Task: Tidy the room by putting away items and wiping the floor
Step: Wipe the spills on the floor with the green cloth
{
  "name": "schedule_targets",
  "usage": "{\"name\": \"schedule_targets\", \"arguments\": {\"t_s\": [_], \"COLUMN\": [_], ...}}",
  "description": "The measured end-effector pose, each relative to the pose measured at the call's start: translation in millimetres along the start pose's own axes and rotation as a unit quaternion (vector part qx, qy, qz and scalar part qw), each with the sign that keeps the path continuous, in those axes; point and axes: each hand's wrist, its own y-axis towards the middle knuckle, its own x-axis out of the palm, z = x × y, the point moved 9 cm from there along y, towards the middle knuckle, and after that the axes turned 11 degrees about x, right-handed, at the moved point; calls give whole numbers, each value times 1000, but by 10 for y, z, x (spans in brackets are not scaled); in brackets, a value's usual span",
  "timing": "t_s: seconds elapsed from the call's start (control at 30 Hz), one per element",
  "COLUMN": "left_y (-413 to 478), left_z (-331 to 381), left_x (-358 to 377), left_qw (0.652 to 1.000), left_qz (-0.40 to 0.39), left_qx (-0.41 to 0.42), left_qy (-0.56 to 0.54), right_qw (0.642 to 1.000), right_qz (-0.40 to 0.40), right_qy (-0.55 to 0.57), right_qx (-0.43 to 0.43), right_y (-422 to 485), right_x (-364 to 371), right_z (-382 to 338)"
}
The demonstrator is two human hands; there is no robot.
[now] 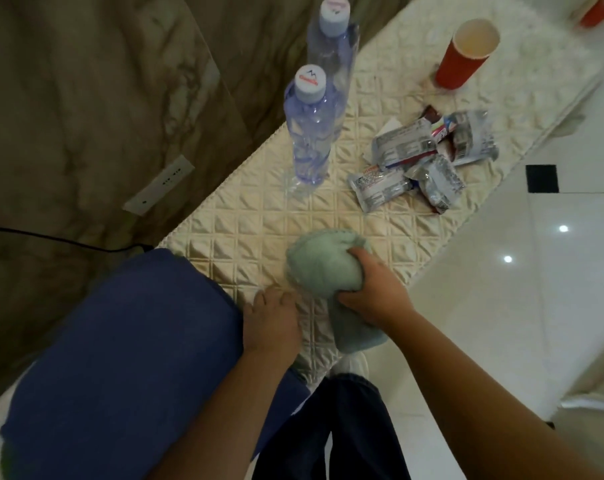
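My right hand [373,292] grips a bunched pale green cloth [319,263] that rests on the cream quilted cover [245,237] of a bench. My left hand [271,320] lies flat on the cover just left of the cloth, fingers apart, holding nothing. A folded blue blanket [131,341] sits against my left wrist. Two clear water bottles, the nearer bottle [309,129] and the farther bottle [331,39], stand upright beyond. Several crumpled snack wrappers [425,157] lie to the right. A red paper cup [465,53] stands at the far end.
A glossy white tiled floor [501,271] lies to the right of the bench. A brown marbled wall with a socket plate [158,183] and a black cable [51,237] is on the left. My dark trouser leg [331,427] shows below. Another red object [596,10] sits at the top right corner.
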Motion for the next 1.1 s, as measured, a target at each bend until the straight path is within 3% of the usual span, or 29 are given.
{"name": "schedule_targets", "arguments": {"t_s": [0.23,0.47,0.63,0.83,1.1], "left_y": [-706,-1487,-1879,-2009,-1710], "left_z": [341,1000,1412,2445,4344], "left_x": [-830,-1887,-2407,-2550,-2589], "left_qw": [994,960,928,906,883], "left_qz": [87,140,197,147,39], "left_qx": [63,184,227,325,400], "left_qy": [-16,-159,-219,-229,-241], "right_qw": [954,848,768,700,652], "right_qz": [92,195,285,336,355], "right_qy": [277,466,524,566,604], "right_qx": [73,158,234,278,289], "right_y": [-1142,-2710,-3847,-4471,-4336], "right_x": [-827,-1541,-1675,-1724,-2268], "right_z": [457,1232,1899,2474,3259]}}
